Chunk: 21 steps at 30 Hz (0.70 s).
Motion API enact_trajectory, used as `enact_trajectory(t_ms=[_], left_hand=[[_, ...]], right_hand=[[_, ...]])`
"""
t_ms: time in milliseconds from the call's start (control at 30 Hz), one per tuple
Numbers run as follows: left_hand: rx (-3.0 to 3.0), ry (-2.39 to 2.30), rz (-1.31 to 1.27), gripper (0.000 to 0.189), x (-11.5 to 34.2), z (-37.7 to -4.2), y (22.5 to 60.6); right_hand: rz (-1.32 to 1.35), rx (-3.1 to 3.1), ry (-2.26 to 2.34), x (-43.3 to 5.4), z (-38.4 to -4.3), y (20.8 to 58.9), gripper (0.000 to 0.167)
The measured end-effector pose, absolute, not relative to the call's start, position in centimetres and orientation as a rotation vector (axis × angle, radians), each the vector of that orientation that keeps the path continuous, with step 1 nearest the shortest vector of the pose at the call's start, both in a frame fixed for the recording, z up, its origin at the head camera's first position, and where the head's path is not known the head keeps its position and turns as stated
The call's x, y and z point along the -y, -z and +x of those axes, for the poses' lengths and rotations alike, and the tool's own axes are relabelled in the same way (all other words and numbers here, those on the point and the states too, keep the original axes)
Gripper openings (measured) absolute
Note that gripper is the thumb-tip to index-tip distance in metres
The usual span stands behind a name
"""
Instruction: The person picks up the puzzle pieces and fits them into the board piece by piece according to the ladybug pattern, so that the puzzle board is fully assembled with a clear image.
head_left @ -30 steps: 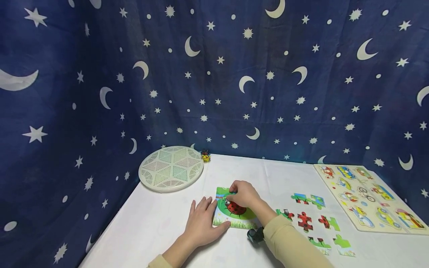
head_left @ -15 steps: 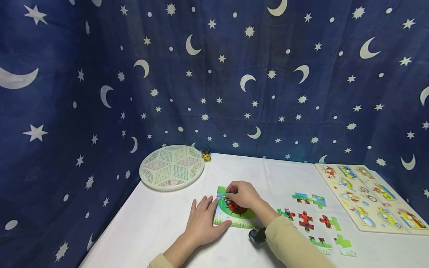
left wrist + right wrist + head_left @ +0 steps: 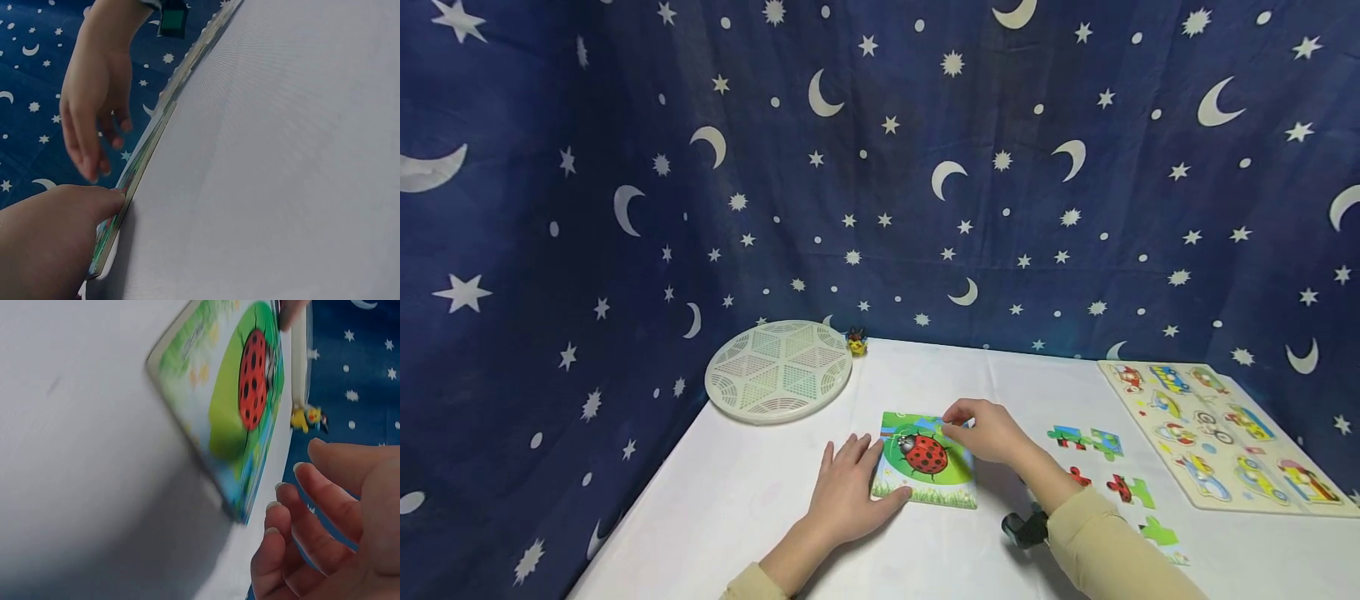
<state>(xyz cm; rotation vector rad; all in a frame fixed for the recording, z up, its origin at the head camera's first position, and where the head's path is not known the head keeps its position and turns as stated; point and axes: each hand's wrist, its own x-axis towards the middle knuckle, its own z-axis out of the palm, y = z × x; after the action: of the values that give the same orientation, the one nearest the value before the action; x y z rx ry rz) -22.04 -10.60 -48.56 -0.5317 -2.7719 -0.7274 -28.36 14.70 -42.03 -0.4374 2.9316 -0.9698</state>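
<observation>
A square board with a ladybug picture [image 3: 925,454] lies on the white table. My left hand [image 3: 846,492] rests beside it, fingers extended along its left side and thumb touching its near edge; the thumb [image 3: 103,203] shows on that edge in the left wrist view. Over the board's far right corner hovers my right hand [image 3: 988,431]. In the right wrist view its fingers [image 3: 325,494] bend loosely, with nothing between them and a gap to the board. Several ladybug jigsaw pieces [image 3: 1107,442] lie to the right; my right forearm covers some of them.
A pale round perforated board [image 3: 778,371] stands at the back left, with a small yellow toy figure [image 3: 857,342] beside it. A wooden picture puzzle board [image 3: 1225,437] lies at the right. A starry blue curtain [image 3: 880,183] hangs behind the table.
My right hand has moved right, from over the ladybug to the board's far right corner, uncovering the picture. My left hand stays at the board's left side.
</observation>
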Motion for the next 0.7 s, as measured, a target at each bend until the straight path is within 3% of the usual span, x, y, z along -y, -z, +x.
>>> enact_trajectory(t_ms=[700], left_hand=[[2.749, 0.74, -0.52, 0.081, 10.5, -22.0, 48.7]], right_hand=[[-0.198, -2.958, 0.962, -22.9, -27.0, 42.7, 0.02]])
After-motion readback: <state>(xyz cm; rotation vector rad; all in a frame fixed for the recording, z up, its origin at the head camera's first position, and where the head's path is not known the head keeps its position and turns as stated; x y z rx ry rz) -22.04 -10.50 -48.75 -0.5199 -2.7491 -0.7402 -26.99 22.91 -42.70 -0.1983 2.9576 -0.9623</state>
